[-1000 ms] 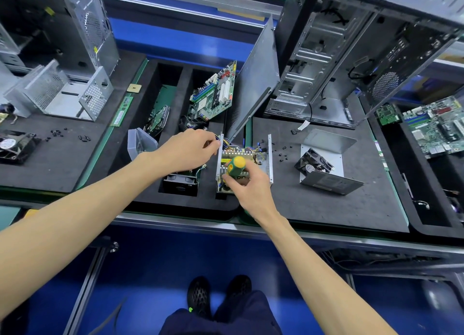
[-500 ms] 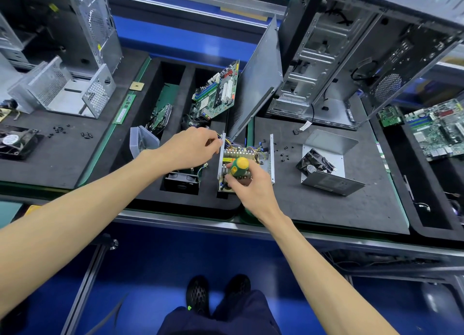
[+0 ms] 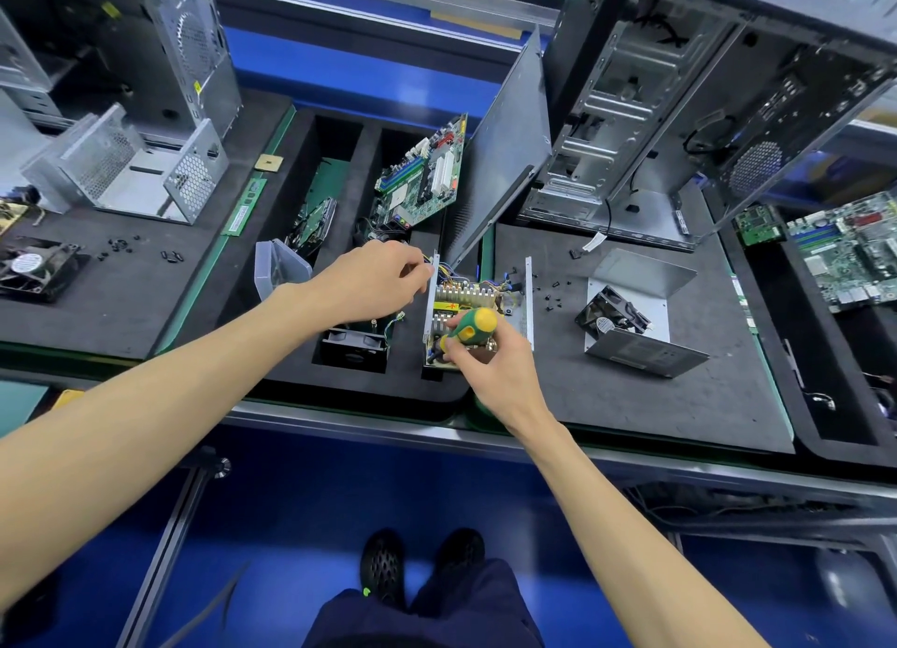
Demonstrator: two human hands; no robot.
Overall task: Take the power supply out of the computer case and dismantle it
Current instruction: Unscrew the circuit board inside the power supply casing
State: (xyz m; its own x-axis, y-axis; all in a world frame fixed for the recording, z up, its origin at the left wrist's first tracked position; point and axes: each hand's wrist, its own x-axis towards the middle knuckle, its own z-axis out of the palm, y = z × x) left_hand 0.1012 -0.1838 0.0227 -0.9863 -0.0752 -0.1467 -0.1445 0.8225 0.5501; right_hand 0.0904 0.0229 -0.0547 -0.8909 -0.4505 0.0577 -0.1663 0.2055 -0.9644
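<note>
The opened power supply (image 3: 526,303) lies on the black foam mat, its circuit board, heat sink and coloured wires exposed between two metal side walls. My left hand (image 3: 373,281) pinches the top of its left wall beside the wires. My right hand (image 3: 492,363) grips a green and yellow screwdriver (image 3: 473,328), tip down into the board's near part. The power supply's removed cover with a fan (image 3: 631,322) lies to the right. The open computer case (image 3: 679,94) stands at the back right.
A motherboard (image 3: 422,174) leans in a foam tray slot, a black fan (image 3: 357,346) sits in the slot below it. Loose screws (image 3: 553,293) dot the mat. A metal cage (image 3: 126,171) and another fan (image 3: 34,266) lie at left; more boards (image 3: 844,249) at right.
Both hands stay on the power supply with hardly any shift; the screwdriver handle has tilted slightly in my right hand. The camera view has drifted a little.
</note>
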